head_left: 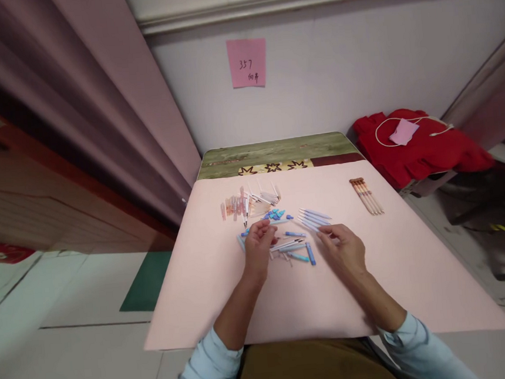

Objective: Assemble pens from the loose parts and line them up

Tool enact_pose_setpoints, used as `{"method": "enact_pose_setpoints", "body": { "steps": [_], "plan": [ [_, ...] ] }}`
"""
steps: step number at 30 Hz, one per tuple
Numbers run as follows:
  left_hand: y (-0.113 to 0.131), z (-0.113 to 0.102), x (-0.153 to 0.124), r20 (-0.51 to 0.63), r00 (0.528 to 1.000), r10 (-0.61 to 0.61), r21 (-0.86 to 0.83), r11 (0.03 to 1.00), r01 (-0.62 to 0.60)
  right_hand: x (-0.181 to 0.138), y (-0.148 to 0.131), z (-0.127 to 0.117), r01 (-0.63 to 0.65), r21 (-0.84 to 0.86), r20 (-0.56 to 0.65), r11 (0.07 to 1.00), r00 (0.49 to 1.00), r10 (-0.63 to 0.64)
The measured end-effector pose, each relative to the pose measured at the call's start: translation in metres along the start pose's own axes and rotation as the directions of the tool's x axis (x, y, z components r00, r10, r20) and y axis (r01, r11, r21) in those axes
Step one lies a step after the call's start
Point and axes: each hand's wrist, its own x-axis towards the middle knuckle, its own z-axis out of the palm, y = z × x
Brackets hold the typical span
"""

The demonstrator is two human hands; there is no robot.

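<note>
Above the pile of pen parts, my left hand (258,247) has its fingers curled toward the thumb; whether anything small is between them is hidden. My right hand (345,247) pinches the end of a pale blue pen (309,226) at the near side of a small row of similar pens (315,214). Between the hands lie blue barrels (298,257) and thin white refills (287,245) with dark tips. Small blue caps (274,213) are heaped just beyond my left fingers.
Pinkish and clear barrels (236,206) lie at the back left with more white refills (262,198). Several brown-topped pens (366,196) form a row at the right. A pink sheet (403,294) covers the table. Red cloth (421,151) with a white cable lies beyond the right edge.
</note>
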Motion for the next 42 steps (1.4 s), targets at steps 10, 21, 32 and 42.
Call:
{"method": "enact_pose_setpoints", "body": {
  "steps": [10, 21, 32, 42],
  "plan": [
    [-0.011, -0.033, 0.015, 0.098, 0.960, 0.262, 0.508, 0.816, -0.275, 0.011, 0.016, 0.008, 0.113, -0.324, 0.076, 0.939, 0.993, -0.093],
    [-0.004, -0.031, 0.031, 0.356, 0.905, 0.233, 0.882, 0.236, -0.408, -0.001, 0.007, 0.002, 0.183, -0.200, 0.081, 0.963, 0.982, -0.170],
    [-0.003, -0.019, 0.054, 0.481, 0.876, 0.025, 0.877, -0.020, -0.481, -0.007, -0.010, -0.003, 0.101, -0.214, 0.203, 0.972, 0.978, -0.057],
    [0.005, -0.012, 0.040, 0.571, 0.820, -0.038, 0.814, -0.103, -0.571, -0.014, -0.012, -0.012, 0.027, -0.219, 0.231, 0.975, 0.973, 0.025]
  ]
}}
